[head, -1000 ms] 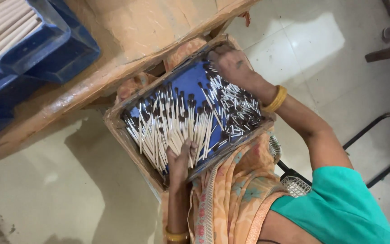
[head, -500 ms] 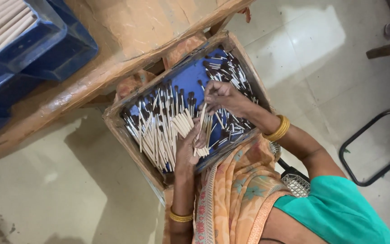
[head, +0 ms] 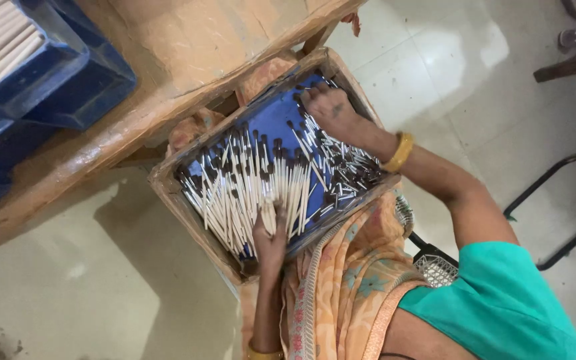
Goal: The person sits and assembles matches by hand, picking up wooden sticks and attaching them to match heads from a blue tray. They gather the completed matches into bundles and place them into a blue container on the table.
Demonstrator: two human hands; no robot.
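Sorting tray of dark-tipped sticks on lap.
Left hand (head: 269, 235) lies spread flat on white sticks (head: 248, 190); right hand (head: 331, 110) presses curled fingers into blue-lined tray (head: 168, 193).

The left hand (head: 269, 241) covers some sticks (head: 248, 187), and its fingertips hide among them. The blue crate (head: 48, 73) runs off the top and left edges. The chair (head: 568, 220) is cut off on the right.

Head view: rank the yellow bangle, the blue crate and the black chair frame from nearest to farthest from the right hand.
From the right hand:
1. Yellow bangle, on that hand's own wrist.
2. Blue crate, across the wooden table at upper left.
3. Black chair frame, on the floor at the right edge; not far behind the crate.
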